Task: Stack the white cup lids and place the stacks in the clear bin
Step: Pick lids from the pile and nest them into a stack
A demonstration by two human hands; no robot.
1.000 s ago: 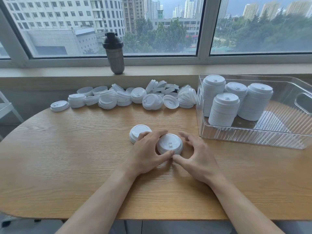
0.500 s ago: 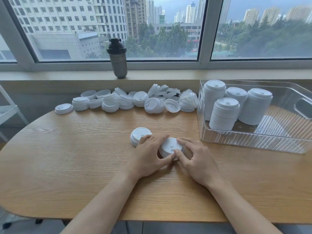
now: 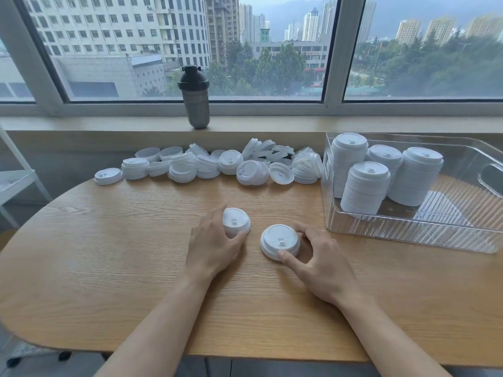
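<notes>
1. Wooden bench (image 3: 109,254) with a rounded edge is standing below a wide window; a dark shaker bottle (image 3: 194,97) is standing upright on the sill at 12 o'clock.
2. Loose white cup lids (image 3: 206,165) are lying in a heap along the far edge of the bench, from 11 to 12 o'clock, some flat, some on edge.
3. Clear bin (image 3: 408,235) is sitting at 2 o'clock; four tall lid stacks (image 3: 364,189) are standing upright in its left end.
4. Left hand (image 3: 215,243) is curling round the near left side of a short lid pile (image 3: 236,221) resting on the bench at centre, thumb against its rim.
5. Right hand (image 3: 318,257) is gripping a second lid pile (image 3: 280,240), thumb on the near rim, fingers behind the far right side.
6. Both piles are sitting near each other, not touching.
</notes>
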